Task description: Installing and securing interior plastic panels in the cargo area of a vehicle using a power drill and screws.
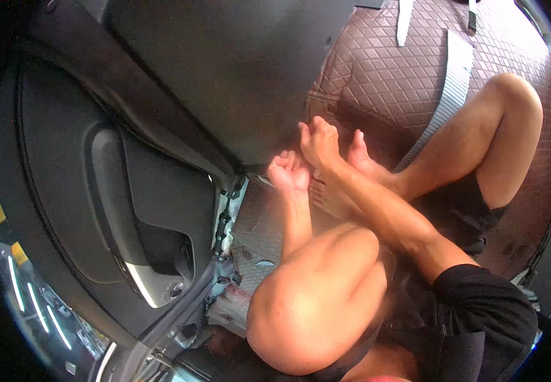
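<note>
Head view: dark panel [224,70] slants its right edge down-left toward left hand [288,172] and right hand [320,142], grip unclear.

Mid-frame, the left hand [290,172] is held curled near the lower edge of a dark panel [231,63], the right hand [320,143] just above it — whether anything is gripped cannot be told. The upper right is covered by brown quilted matting [390,76], crossed by a grey strip [455,73]; the left is filled by a black door [62,165].
</note>
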Tool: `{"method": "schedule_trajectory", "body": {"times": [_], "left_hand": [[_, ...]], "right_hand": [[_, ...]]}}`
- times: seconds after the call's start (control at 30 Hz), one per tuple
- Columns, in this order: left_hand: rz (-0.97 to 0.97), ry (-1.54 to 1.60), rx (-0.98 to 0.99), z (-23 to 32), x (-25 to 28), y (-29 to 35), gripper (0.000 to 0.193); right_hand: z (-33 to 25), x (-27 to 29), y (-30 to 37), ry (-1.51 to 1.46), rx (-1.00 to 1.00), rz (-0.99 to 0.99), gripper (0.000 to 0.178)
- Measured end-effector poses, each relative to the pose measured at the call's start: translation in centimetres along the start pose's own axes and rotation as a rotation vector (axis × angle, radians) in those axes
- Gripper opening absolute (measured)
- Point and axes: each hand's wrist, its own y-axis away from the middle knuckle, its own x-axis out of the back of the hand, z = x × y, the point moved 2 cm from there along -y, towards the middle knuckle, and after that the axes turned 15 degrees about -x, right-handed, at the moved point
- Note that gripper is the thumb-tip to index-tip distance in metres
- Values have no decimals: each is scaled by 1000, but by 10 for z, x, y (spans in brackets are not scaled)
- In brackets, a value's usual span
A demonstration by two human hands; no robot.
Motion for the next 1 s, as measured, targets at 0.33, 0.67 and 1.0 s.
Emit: {"method": "schedule_trajectory", "body": {"times": [0.33, 0.67, 1.0], "left_hand": [[-13, 200, -104, -6, 5, -4, 25], [-53, 122, -171, -7, 18, -7, 20], [-89, 88, -165, -6, 21, -1, 15]], "right_hand": [[-23, 55, -4, 254, -183, -261, 50], [-22, 34, -28, 95, -15, -173, 58], [16, 3, 6, 111, -74, -223, 43]]}}
